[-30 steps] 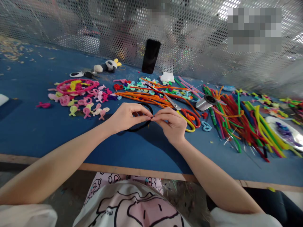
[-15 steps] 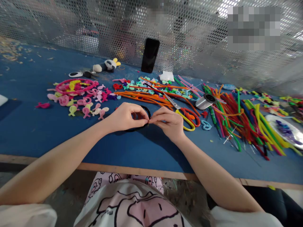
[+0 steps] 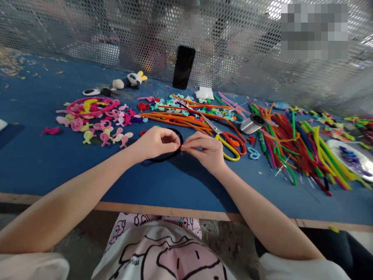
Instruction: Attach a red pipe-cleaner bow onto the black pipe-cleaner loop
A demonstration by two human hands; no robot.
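My left hand (image 3: 155,142) and my right hand (image 3: 205,151) meet fingertip to fingertip over the blue table (image 3: 43,163). Both pinch a black pipe-cleaner ring (image 3: 175,134) at the same spot on its right side. The ring lies partly under my left hand, and its far arc shows above my fingers. Just right of my right hand lie scissors (image 3: 230,146) with yellow and red handles. Orange pipe cleaners (image 3: 175,119) lie just behind the ring.
Small pink and yellow twisted shapes (image 3: 96,120) are heaped at the left. Long coloured pipe cleaners (image 3: 303,147) spread at the right, with a wire spool (image 3: 253,124) and a white plate (image 3: 351,161). A black phone (image 3: 183,68) leans on the mesh screen.
Both hands have shifted slightly left and away from me, still pinching the black ring. The ring has closed into a tighter loop under my left hand.
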